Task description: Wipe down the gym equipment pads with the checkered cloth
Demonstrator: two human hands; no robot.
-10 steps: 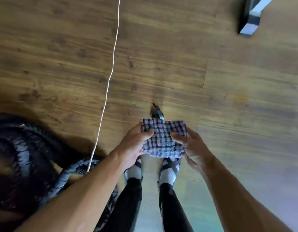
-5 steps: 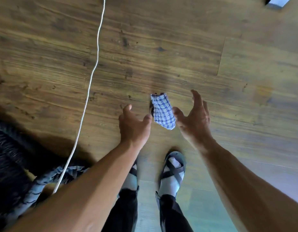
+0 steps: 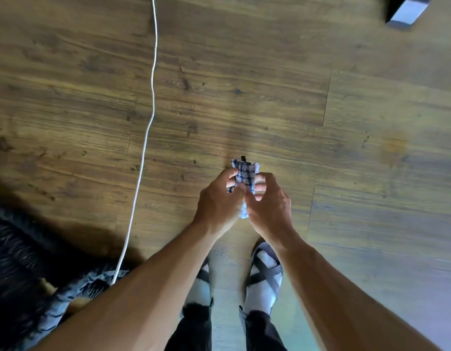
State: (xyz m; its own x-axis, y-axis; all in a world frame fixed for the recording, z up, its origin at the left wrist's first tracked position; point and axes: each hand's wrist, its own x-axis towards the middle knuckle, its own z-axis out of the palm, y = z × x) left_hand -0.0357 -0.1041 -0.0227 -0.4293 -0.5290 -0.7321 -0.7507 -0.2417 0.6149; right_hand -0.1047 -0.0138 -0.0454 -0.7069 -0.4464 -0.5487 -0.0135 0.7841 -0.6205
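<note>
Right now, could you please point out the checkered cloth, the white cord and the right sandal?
checkered cloth [image 3: 246, 171]: head view, top edge above the fingers.
white cord [image 3: 153, 72]: head view, upper stretch.
right sandal [image 3: 266, 272]: head view, crossed straps.

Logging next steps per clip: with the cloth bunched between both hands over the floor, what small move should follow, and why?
Probably spread the cloth flat between the hands. It is crumpled into a narrow wad, gripped by the left hand and right hand above the floor; no pad is in view, and a wad likely wipes poorly.
</note>
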